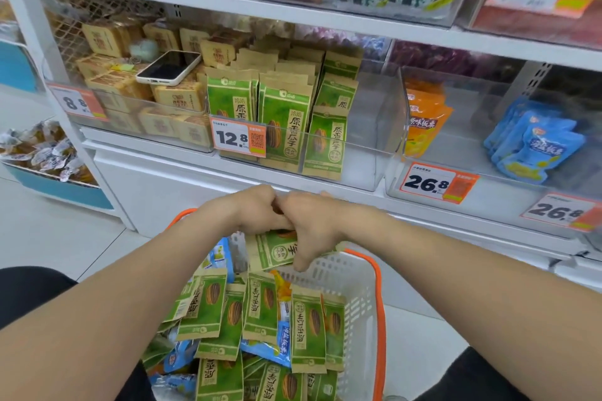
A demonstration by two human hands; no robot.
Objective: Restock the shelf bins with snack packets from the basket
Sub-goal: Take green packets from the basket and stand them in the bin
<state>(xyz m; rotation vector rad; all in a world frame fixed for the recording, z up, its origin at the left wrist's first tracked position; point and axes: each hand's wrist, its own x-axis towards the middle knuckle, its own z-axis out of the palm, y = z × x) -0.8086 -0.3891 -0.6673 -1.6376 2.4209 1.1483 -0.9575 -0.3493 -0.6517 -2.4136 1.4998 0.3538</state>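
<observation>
A white basket (355, 286) with orange handles sits below me, full of green sunflower-seed packets (308, 332) and a few blue ones (283, 340). Above its far end both hands meet over a small stack of green packets (272, 249). My left hand (257, 210) grips the stack from the left and my right hand (312, 225) holds it from the right, thumb pointing down. Straight ahead, the clear shelf bin (368, 140) with the 12.8 tag holds upright green packets (286, 127) on its left side; its right side is bare.
A phone (169, 68) lies on tan packets in the left bin. Orange packets (423, 120) and blue packets (534, 143) fill the bin to the right. More bins sit on the shelf above. A blue tray of wrapped snacks (45, 153) stands at far left.
</observation>
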